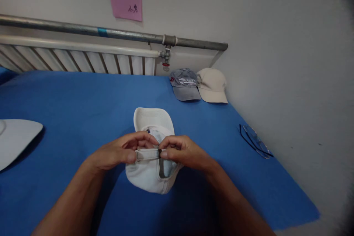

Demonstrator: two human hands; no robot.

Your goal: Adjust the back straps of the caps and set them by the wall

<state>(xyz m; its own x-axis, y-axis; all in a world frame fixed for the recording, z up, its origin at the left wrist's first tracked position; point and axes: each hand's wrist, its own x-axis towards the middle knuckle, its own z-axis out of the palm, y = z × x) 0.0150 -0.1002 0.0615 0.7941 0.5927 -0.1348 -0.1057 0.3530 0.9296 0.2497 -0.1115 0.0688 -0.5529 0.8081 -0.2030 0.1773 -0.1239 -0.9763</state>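
Note:
A white cap rests on the blue cloth with its brim pointing away from me and its back opening facing me. Across that opening runs the cap's strap. My left hand pinches the strap's left end, thumb in front and fingers behind. At the strap's right end, beside a dark slot, my right hand closes its thumb and index finger on it. The fingertips of both hands nearly meet above the strap.
A grey cap and a beige cap stand side by side at the back. Glasses lie near the right edge of the blue cloth. A white brim shows at far left. Behind is a radiator.

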